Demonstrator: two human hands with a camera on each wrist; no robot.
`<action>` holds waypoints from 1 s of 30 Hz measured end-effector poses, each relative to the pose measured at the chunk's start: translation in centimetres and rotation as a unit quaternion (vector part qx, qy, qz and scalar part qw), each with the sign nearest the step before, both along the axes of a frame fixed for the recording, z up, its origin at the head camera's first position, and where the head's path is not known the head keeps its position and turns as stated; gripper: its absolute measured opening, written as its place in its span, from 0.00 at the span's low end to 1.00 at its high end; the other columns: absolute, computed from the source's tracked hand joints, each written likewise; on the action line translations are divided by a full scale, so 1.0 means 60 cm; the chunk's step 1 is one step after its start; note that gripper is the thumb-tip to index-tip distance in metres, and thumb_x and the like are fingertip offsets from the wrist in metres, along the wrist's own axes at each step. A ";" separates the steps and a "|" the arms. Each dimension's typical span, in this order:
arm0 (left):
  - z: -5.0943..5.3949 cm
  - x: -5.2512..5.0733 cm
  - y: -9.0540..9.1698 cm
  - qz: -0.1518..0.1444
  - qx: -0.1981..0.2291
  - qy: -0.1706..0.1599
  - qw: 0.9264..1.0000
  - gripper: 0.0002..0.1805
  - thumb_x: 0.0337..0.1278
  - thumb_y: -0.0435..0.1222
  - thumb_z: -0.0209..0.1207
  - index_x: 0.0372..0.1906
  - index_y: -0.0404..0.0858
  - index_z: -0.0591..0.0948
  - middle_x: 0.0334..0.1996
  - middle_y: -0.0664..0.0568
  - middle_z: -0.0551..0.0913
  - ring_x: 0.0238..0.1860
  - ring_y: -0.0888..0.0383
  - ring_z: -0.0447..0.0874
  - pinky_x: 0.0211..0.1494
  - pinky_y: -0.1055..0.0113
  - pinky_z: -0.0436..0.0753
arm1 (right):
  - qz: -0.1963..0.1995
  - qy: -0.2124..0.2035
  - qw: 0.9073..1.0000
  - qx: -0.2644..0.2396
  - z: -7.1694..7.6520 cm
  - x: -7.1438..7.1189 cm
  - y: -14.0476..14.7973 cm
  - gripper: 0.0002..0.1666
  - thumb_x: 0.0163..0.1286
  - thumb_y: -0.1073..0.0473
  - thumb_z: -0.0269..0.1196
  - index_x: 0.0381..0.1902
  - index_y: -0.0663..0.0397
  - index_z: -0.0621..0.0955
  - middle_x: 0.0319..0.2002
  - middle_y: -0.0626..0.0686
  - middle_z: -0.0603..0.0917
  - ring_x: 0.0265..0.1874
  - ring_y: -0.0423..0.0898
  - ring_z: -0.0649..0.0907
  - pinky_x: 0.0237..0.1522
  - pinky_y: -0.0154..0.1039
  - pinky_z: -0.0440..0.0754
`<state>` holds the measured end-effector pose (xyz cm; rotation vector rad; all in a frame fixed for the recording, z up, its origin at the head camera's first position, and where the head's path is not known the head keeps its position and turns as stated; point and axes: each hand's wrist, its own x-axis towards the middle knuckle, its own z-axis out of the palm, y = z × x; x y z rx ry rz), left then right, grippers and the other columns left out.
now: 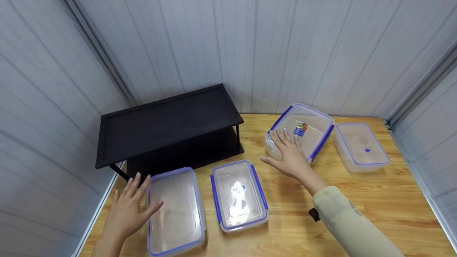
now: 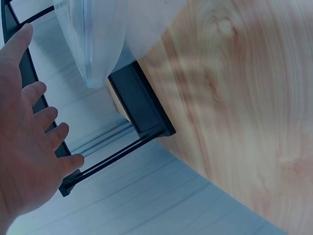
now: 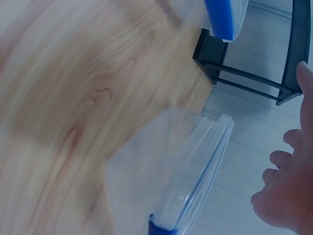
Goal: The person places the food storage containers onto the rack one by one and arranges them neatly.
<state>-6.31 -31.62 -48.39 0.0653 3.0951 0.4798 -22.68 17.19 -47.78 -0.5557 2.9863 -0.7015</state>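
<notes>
Clear rectangular plastic boxes with blue-edged lids (image 1: 239,195), four of them, all down on the yellow-brown wooden table (image 1: 292,228)! Lids look on, so that much reads as done. Left hand (image 1: 129,210), fingers spread, thumb over the front-left box (image 1: 175,214), beside a black two-level rack (image 1: 171,125); right hand (image 1: 291,157), fingers splayed too, over the near edge of the bigger box with a colourful label (image 1: 317,130). Neither grips anything; contact I can't confirm. Placement looks unsettled to my eye, boxes sitting at odd angles, and any grip is still to be made.
</notes>
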 end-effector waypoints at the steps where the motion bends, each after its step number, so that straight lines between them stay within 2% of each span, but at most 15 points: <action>1: -0.001 0.002 -0.001 0.002 0.003 0.000 1.000 0.51 0.69 0.66 0.61 0.85 0.43 0.61 0.84 0.33 0.52 0.82 0.29 0.50 0.76 0.19 0.49 | 0.002 -0.003 1.000 -0.007 0.001 -0.003 -0.007 0.61 0.73 0.26 0.63 0.87 0.49 0.51 0.87 0.56 0.45 0.86 0.58 0.41 0.83 0.62 0.29; 6: -0.003 0.012 -0.002 0.016 0.038 -0.003 0.999 0.52 0.70 0.65 0.62 0.85 0.41 0.58 0.85 0.32 0.50 0.81 0.25 0.51 0.74 0.20 0.57 | 0.015 -0.033 0.997 -0.075 0.006 -0.024 -0.041 0.60 0.74 0.30 0.65 0.87 0.52 0.51 0.87 0.57 0.48 0.86 0.59 0.44 0.85 0.62 0.38; 10: -0.005 0.020 -0.001 0.038 0.080 -0.038 0.995 0.54 0.70 0.65 0.62 0.87 0.43 0.53 0.86 0.33 0.46 0.80 0.22 0.50 0.70 0.19 0.62 | 0.026 -0.082 0.987 -0.133 0.005 -0.042 -0.063 0.61 0.74 0.30 0.64 0.88 0.51 0.49 0.87 0.56 0.48 0.86 0.58 0.46 0.85 0.61 0.46; 15: -0.012 0.022 -0.001 0.064 0.129 -0.098 0.985 0.58 0.69 0.66 0.61 0.88 0.42 0.47 0.86 0.32 0.42 0.79 0.21 0.49 0.72 0.20 0.60 | 0.022 -0.132 0.975 -0.179 0.002 -0.060 -0.084 0.62 0.73 0.28 0.64 0.88 0.47 0.48 0.87 0.56 0.48 0.85 0.60 0.49 0.84 0.61 0.50; 17: -0.015 0.022 -0.002 0.072 0.152 -0.111 0.979 0.59 0.69 0.66 0.62 0.88 0.40 0.47 0.86 0.32 0.43 0.80 0.23 0.49 0.75 0.21 0.57 | 0.019 -0.140 0.970 -0.196 -0.001 -0.068 -0.094 0.62 0.73 0.28 0.65 0.88 0.47 0.49 0.87 0.57 0.49 0.85 0.61 0.51 0.84 0.62 0.51; 19: -0.017 0.022 -0.005 0.081 0.177 -0.117 0.974 0.59 0.69 0.64 0.63 0.87 0.38 0.46 0.85 0.30 0.45 0.80 0.24 0.51 0.76 0.23 0.59 | 0.016 -0.146 0.966 -0.213 -0.006 -0.075 -0.105 0.61 0.73 0.30 0.66 0.88 0.46 0.49 0.86 0.58 0.51 0.84 0.62 0.54 0.83 0.62 0.55; 23: -0.023 0.022 -0.010 0.105 0.224 -0.135 0.959 0.60 0.69 0.63 0.64 0.87 0.38 0.44 0.84 0.29 0.47 0.78 0.26 0.59 0.74 0.28 0.69 | 0.008 -0.151 0.956 -0.249 -0.016 -0.086 -0.123 0.60 0.72 0.34 0.70 0.88 0.47 0.52 0.85 0.59 0.55 0.82 0.64 0.60 0.81 0.60 0.63; 26: -0.029 0.023 -0.014 0.126 0.262 -0.150 0.945 0.60 0.69 0.62 0.65 0.88 0.39 0.43 0.84 0.29 0.48 0.77 0.27 0.63 0.72 0.33 0.75 | -0.005 -0.149 0.947 -0.284 -0.024 -0.093 -0.136 0.59 0.73 0.38 0.71 0.87 0.50 0.53 0.85 0.61 0.56 0.81 0.65 0.62 0.80 0.58 0.65; 28: -0.033 0.025 -0.018 0.143 0.294 -0.161 0.931 0.59 0.69 0.61 0.65 0.88 0.41 0.44 0.84 0.30 0.49 0.78 0.28 0.64 0.71 0.36 0.77 | -0.014 -0.148 0.940 -0.308 -0.029 -0.098 -0.143 0.58 0.73 0.41 0.72 0.87 0.52 0.54 0.85 0.62 0.56 0.82 0.63 0.61 0.81 0.55 0.64; 30: -0.037 0.027 -0.022 0.159 0.333 -0.168 0.914 0.58 0.70 0.59 0.66 0.88 0.41 0.44 0.84 0.30 0.51 0.78 0.29 0.64 0.70 0.40 0.80 | -0.019 -0.147 0.934 -0.324 -0.035 -0.104 -0.148 0.57 0.74 0.44 0.72 0.86 0.54 0.54 0.84 0.62 0.56 0.82 0.62 0.61 0.81 0.52 0.63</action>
